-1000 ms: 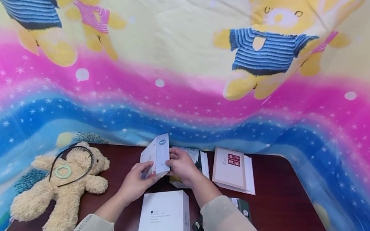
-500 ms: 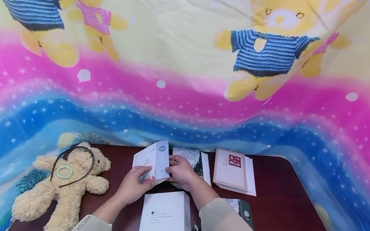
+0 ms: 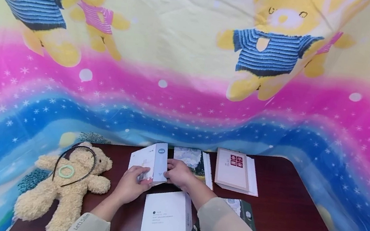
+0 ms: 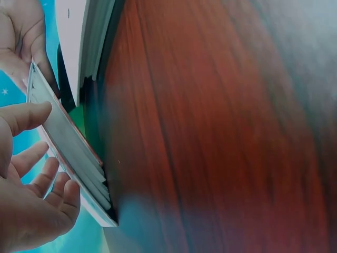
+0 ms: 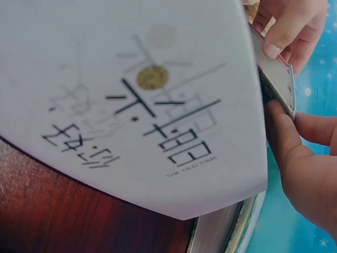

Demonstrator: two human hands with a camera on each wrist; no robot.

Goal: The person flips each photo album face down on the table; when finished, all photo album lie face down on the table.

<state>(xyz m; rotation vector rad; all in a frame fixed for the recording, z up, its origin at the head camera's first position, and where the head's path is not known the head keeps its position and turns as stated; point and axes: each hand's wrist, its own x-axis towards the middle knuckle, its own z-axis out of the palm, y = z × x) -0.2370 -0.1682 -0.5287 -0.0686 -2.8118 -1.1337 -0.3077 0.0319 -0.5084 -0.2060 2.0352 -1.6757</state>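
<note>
In the head view, a white book with a pale blue spine (image 3: 161, 166) stands tilted at the table's back edge. My left hand (image 3: 132, 184) grips its near left side; in the left wrist view the thumb lies over the page edges (image 4: 73, 142) and the fingers are along the cover. My right hand (image 3: 181, 174) pinches the spine's right side between thumb and fingers. Just right of it lies a book with a landscape painting on its cover (image 3: 190, 161), partly hidden by that hand. Nearer to me is a thick white book (image 3: 168, 224) with a barcode, lying flat.
A beige plush bear (image 3: 67, 194) lies at the left, bearing a black headband (image 3: 93, 161) and a green ring (image 3: 66, 171). Beige-covered books (image 3: 230, 171) lie at the back right. A green-edged book (image 3: 247, 214) is partly under my right forearm. A printed cloth (image 3: 169, 121) hangs behind the table.
Both hands have lowered the book and shifted it slightly left. Its tilt is less steep, and more of the painted cover behind my right hand shows.
</note>
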